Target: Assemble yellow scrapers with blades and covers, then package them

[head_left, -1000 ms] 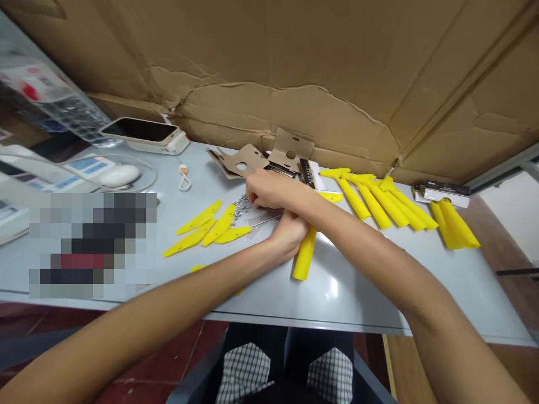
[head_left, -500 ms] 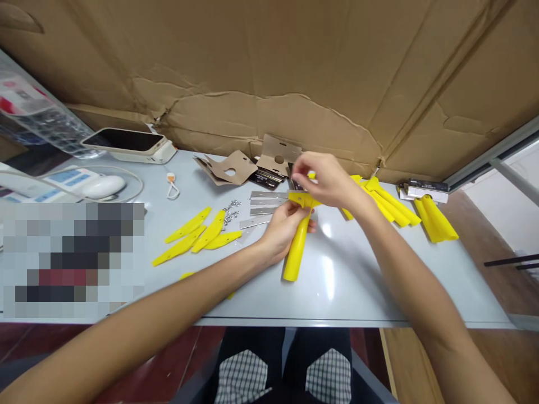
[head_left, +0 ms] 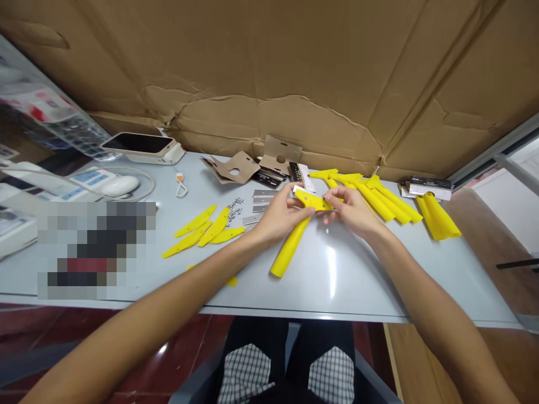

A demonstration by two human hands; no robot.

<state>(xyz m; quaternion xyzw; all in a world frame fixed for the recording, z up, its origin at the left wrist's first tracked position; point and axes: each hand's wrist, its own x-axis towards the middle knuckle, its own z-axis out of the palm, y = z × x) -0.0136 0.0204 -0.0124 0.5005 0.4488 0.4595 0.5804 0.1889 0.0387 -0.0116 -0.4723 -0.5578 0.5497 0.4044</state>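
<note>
Over the middle of the desk I hold a yellow scraper (head_left: pixel 290 247), its round handle slanting down to the left. My left hand (head_left: pixel 284 216) is closed around it where handle and head meet. My right hand (head_left: pixel 347 209) pinches the right end of the yellow head, its fingertips partly hidden. A pale metal strip shows along the head's upper edge. Left of my left hand lie flat metal blades (head_left: pixel 261 201), a scatter of small screws (head_left: pixel 236 209) and several loose yellow head plates (head_left: pixel 213 227). Another yellow piece (head_left: pixel 231 281) is half covered by my left forearm.
Several yellow scrapers (head_left: pixel 377 202) lie right of my hands, with one more yellow handle (head_left: pixel 438 216) by a small box (head_left: pixel 429 188). Opened cardboard packaging (head_left: pixel 236 167) stands at the back against a cardboard wall (head_left: pixel 269 67). A phone (head_left: pixel 141 143) and bottle (head_left: pixel 63 120) are at the left.
My right hand has come down from above the scraper head onto its right end. The scraper has turned, with its handle's lower end swinging left. The view has shifted slightly.
</note>
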